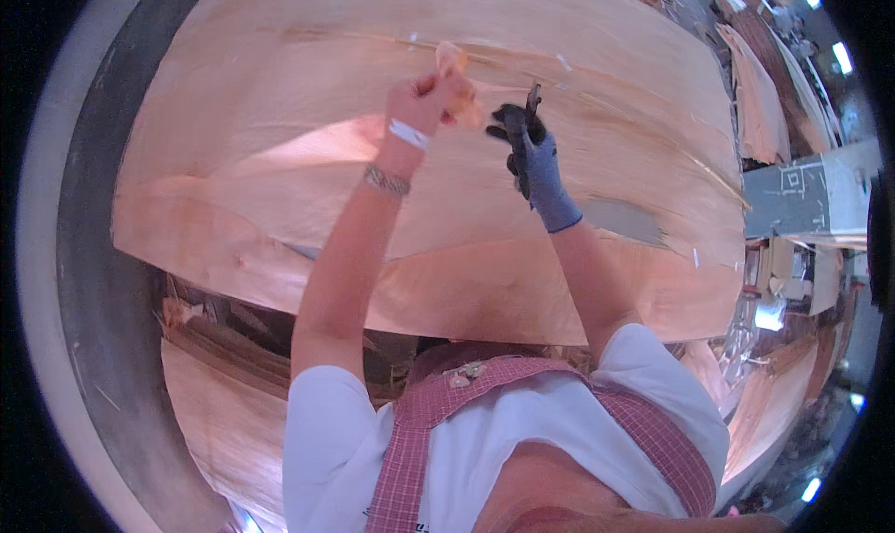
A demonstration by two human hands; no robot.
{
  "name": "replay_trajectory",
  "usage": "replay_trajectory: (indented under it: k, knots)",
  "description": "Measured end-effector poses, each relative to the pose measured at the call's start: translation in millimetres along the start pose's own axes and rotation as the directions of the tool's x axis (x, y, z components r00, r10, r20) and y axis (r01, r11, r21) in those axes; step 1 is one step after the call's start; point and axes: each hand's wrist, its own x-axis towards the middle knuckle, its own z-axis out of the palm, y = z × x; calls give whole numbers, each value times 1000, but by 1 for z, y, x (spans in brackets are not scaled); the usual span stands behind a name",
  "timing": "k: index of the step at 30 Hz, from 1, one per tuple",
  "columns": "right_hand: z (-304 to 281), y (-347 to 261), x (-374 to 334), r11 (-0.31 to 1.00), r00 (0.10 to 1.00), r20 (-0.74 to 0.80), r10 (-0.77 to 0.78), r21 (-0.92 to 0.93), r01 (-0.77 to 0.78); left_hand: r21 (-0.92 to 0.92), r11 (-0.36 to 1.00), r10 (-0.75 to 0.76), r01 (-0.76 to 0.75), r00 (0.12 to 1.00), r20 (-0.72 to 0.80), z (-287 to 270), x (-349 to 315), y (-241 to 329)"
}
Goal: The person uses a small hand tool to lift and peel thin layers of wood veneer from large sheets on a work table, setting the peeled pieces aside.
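Observation:
A large thin sheet of light wood veneer (pixel 280 95) fills the upper part of the head view, lying flat in front of me. My left hand (pixel 431 100) is bare and pinches a small scrap of veneer (pixel 454 67) lifted off the sheet. My right hand (pixel 530 151) wears a blue and black glove and grips a small dark tool (pixel 533 97) that points at the sheet beside the scrap. Both hands meet near the sheet's far middle.
A grey patch (pixel 623 219) shows through a gap in the veneer at right. More veneer sheets are stacked lower left (pixel 224 421), lower right (pixel 774 403) and upper right (pixel 760 95). A grey machine part (pixel 811 198) stands at right.

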Motion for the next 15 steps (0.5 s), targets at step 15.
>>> replay_trajectory:
  k: [15]
  knots:
    - [-141,-6,-14,904,891,157,426,-37,-426,920,295,198,-256,959,203,73,-118,-100]
